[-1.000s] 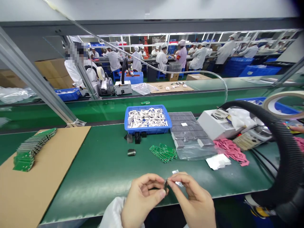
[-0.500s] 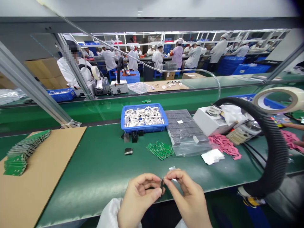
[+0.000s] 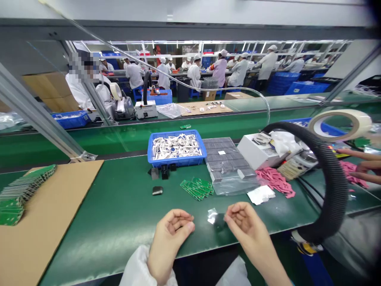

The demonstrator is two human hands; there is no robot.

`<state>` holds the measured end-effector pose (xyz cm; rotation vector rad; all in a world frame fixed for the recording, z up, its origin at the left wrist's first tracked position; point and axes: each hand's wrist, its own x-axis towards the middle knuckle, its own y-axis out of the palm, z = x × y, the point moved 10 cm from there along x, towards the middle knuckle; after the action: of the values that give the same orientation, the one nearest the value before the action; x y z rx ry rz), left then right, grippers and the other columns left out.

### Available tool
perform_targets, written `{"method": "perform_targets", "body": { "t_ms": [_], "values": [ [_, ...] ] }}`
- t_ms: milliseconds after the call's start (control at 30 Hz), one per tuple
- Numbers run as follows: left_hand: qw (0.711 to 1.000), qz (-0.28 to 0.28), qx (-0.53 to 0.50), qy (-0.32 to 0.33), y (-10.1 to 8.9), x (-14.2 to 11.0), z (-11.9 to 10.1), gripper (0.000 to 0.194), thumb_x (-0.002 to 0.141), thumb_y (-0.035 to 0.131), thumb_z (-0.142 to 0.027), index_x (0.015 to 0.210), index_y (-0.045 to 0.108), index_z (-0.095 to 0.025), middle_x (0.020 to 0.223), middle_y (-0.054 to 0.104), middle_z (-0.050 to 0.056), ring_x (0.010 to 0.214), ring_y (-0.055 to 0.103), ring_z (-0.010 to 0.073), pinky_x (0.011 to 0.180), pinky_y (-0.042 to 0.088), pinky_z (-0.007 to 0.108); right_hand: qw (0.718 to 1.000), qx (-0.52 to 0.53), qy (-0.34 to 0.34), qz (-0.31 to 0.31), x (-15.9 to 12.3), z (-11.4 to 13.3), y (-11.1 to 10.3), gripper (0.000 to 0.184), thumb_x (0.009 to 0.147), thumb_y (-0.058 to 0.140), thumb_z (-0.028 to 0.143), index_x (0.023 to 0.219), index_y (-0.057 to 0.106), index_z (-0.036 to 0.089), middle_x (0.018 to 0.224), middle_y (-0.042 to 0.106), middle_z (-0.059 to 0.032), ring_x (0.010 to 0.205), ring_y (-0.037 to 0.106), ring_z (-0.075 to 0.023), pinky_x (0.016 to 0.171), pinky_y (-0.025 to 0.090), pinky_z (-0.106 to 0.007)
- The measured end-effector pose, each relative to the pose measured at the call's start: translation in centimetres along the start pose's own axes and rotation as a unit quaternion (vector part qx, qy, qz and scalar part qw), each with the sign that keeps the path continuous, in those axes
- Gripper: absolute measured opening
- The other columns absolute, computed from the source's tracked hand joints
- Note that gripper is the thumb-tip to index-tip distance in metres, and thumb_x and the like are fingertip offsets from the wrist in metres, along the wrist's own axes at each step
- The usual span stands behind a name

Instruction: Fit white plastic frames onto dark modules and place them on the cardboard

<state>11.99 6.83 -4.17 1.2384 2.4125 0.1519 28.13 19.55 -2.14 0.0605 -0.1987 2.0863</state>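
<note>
- left hand [image 3: 171, 238]: fingers [image 3: 186, 224] curled loosely, holding nothing
- right hand [image 3: 248, 224]: fingers [image 3: 235, 208] curled, empty, just beside the film
- clear film piece [image 3: 212, 216] and small dark part [image 3: 219, 220]: touching, on green counter [image 3: 119, 210], between my hands
- ahead: green PCBs [image 3: 196, 188], black component [image 3: 157, 190], blue tray [image 3: 175, 162]

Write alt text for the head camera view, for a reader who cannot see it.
A left hand and a right hand curl apart above a green bench mat, a small clear film piece between them. Beyond lie green circuit boards and a blue crate of white parts.
</note>
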Motion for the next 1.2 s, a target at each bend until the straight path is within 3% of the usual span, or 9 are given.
{"method": "perform_targets", "body": {
  "t_ms": [100,233,433,533,633,733,867,1033,1200],
  "values": [
    [0.999,0.031,-0.011,-0.017,1.2,-0.2,0.5,0.028,0.065,0.077,-0.031,0.082,0.060,-0.016,0.081,0.067,0.004,0.073,0.063,0.0144,0.076,0.047,0.030,0.983,-0.178,-0.037,0.030,0.3,-2.0,0.4,0.008,0.086,0.054,0.027,0.087,0.047,0.022,0.077,0.054,-0.0010,0.066,0.054,-0.0155,0.063,0.047,-0.029],
    [0.998,0.049,-0.024,-0.028,2.1,-0.6,0.7,0.028,0.066,0.076,-0.031,0.082,0.059,-0.015,0.079,0.066,0.003,0.071,0.062,0.0138,0.075,0.047,0.030,0.950,-0.280,-0.123,-0.065,-0.5,0.1,-0.2,0.018,0.085,0.057,0.027,0.101,0.050,0.021,0.098,0.053,-0.0066,0.079,0.051,-0.0190,0.071,0.046,-0.033],
    [0.996,0.073,-0.042,-0.034,3.1,-1.1,0.7,0.024,0.067,0.075,-0.027,0.082,0.060,-0.016,0.075,0.064,0.001,0.068,0.060,0.0116,0.068,0.047,0.025,0.959,-0.195,-0.145,0.145,-2.2,4.4,4.8,0.039,0.077,0.070,0.020,0.111,0.053,0.028,0.114,0.052,-0.0043,0.107,0.050,-0.0205,0.088,0.045,-0.028],
    [0.997,0.068,-0.025,-0.022,3.2,-1.3,0.3,0.021,0.069,0.073,-0.029,0.082,0.062,-0.017,0.079,0.064,0.003,0.073,0.060,0.0127,0.068,0.049,0.024,0.972,-0.127,-0.144,0.136,-2.5,5.3,5.0,0.033,0.077,0.069,0.015,0.106,0.059,0.028,0.106,0.060,-0.0030,0.103,0.055,-0.0195,0.090,0.046,-0.028],
    [0.992,0.033,0.068,0.098,2.8,-1.9,-2.3,0.009,0.075,0.067,-0.026,0.082,0.066,-0.021,0.086,0.063,0.003,0.079,0.061,0.0144,0.072,0.050,0.025,0.987,0.016,-0.089,0.135,-2.6,4.0,5.0,0.030,0.078,0.070,0.021,0.106,0.064,0.030,0.105,0.064,-0.0033,0.099,0.061,-0.0194,0.088,0.049,-0.027],
    [0.949,-0.011,0.190,0.250,2.7,-3.4,-5.8,0.009,0.077,0.064,-0.019,0.075,0.070,-0.024,0.080,0.059,0.002,0.076,0.059,0.0135,0.068,0.049,0.023,0.968,0.176,-0.034,0.176,-3.1,3.0,6.1,0.031,0.080,0.069,0.032,0.110,0.066,0.032,0.108,0.065,-0.0049,0.098,0.063,-0.0200,0.087,0.052,-0.028],
    [0.907,-0.022,0.251,0.338,3.2,-4.5,-7.8,0.013,0.077,0.064,-0.015,0.073,0.072,-0.024,0.070,0.057,0.001,0.070,0.058,0.0135,0.064,0.048,0.024,0.945,0.255,-0.019,0.203,-3.1,4.2,6.8,0.030,0.079,0.070,0.035,0.109,0.068,0.036,0.108,0.068,-0.0048,0.100,0.064,-0.0194,0.088,0.052,-0.028],
    [0.903,-0.014,0.253,0.347,3.4,-4.5,-8.0,0.013,0.078,0.064,-0.015,0.074,0.071,-0.026,0.072,0.056,-0.001,0.071,0.057,0.0128,0.068,0.047,0.026,0.949,0.245,-0.005,0.198,-2.9,5.2,6.7,0.030,0.075,0.073,0.040,0.105,0.071,0.035,0.102,0.070,-0.0061,0.096,0.065,-0.0218,0.086,0.053,-0.033],
    [0.932,0.038,0.253,0.258,4.3,-3.6,-5.9,0.012,0.084,0.055,-0.019,0.073,0.060,-0.021,0.081,0.053,0.001,0.079,0.054,0.0144,0.073,0.043,0.027,0.955,0.237,0.023,0.177,-3.1,2.7,6.3,0.032,0.070,0.076,0.040,0.100,0.073,0.029,0.097,0.071,-0.0077,0.091,0.067,-0.0233,0.083,0.055,-0.035]
  ]
}}
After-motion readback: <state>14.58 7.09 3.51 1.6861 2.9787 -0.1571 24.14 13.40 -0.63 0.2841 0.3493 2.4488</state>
